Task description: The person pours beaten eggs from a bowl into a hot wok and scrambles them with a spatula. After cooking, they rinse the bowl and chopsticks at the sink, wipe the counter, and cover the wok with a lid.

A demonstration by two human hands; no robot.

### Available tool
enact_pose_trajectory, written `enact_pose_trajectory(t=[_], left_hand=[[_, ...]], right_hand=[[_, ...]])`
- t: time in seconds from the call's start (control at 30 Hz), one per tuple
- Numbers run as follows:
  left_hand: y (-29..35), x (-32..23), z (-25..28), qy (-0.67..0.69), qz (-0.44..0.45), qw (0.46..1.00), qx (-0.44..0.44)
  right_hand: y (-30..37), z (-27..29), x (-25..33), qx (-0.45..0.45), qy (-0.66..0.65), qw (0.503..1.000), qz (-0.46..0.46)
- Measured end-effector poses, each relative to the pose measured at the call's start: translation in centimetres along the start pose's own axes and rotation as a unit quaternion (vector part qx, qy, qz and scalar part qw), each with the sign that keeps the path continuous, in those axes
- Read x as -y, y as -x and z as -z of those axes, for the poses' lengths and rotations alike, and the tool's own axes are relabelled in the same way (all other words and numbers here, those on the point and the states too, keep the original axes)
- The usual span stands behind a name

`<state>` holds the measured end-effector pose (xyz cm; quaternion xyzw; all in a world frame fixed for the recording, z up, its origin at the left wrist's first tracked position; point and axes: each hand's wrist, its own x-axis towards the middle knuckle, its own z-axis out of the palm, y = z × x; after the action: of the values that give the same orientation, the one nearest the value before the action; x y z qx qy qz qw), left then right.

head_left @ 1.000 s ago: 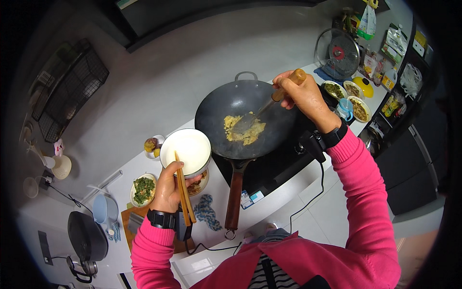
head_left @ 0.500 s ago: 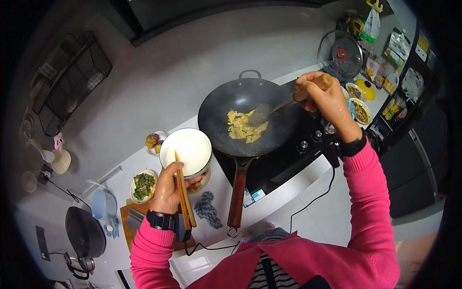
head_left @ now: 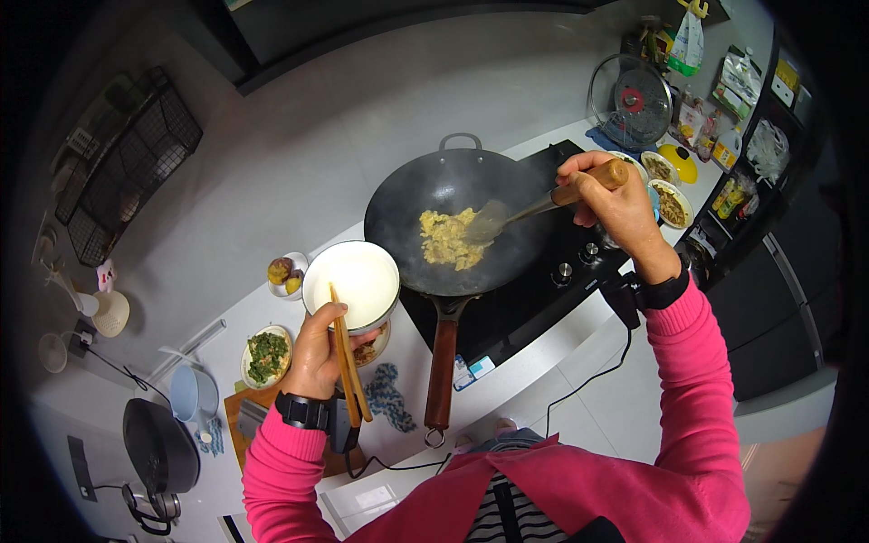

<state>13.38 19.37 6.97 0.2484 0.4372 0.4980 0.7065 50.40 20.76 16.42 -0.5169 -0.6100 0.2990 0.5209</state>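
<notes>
The right hand [head_left: 605, 201], fingers closed round the wooden handle of a spatula [head_left: 536, 209], has moved outward toward three o'clock; a second ago the blade covered the scrambled egg [head_left: 444, 241], mid-wok [head_left: 433, 181], and now it meets its two-o'clock edge. The left hand [head_left: 312, 364] (little changed) grips bowl [head_left: 353, 279] and chopsticks [head_left: 345, 360] at the wok's eight o'clock.

No words or numbers are legible. Right of the black round metal wok [head_left: 434, 184], a tiny pale marking [head_left: 592, 286] sits on the front edge of the black glass stove [head_left: 516, 312]. Far right of the wok, a translucent white plastic jug [head_left: 727, 147] bears an orange-and-white label [head_left: 723, 155], and a hanging white-and-green plastic bag [head_left: 688, 47] carries blurred print.
</notes>
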Motion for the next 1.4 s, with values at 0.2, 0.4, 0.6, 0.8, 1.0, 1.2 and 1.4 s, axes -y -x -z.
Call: enact_pose_trajectory(t=[0.2,0.4,0.6,0.8,1.0,1.2,1.4], left_hand=[[-0.1,0.0,-0.2,0.008,0.003,1.0,-0.005],[-0.2,0.3,0.2,0.022,0.0,1.0,0.005],[-0.2,0.3,0.2,0.017,-0.007,1.0,0.008],[0.0,0.2,-0.1,0.012,-0.016,1.0,0.006],[-0.3,0.2,-0.3,0.005,-0.008,1.0,0.005],[-0.7,0.5,-0.5,-0.002,-0.005,1.0,0.007],[-0.5,0.8,-0.2,0.001,-0.005,1.0,0.007]], right_hand=[[-0.8,-1.5,-1.5,-0.001,-0.027,0.999,-0.047],[-2.7,-2.4,-1.7,0.006,-0.035,0.999,-0.021],[-3.6,-5.1,-2.5,0.059,-0.093,0.991,-0.072],[-3.5,-4.5,-2.4,0.009,-0.047,0.998,-0.038],[-3.2,-3.3,-1.2,0.017,-0.048,0.998,-0.027],[-2.8,-2.8,0.0,0.055,-0.039,0.995,-0.067],[-5.3,1.9,2.9,0.047,0.06,0.996,0.054]])
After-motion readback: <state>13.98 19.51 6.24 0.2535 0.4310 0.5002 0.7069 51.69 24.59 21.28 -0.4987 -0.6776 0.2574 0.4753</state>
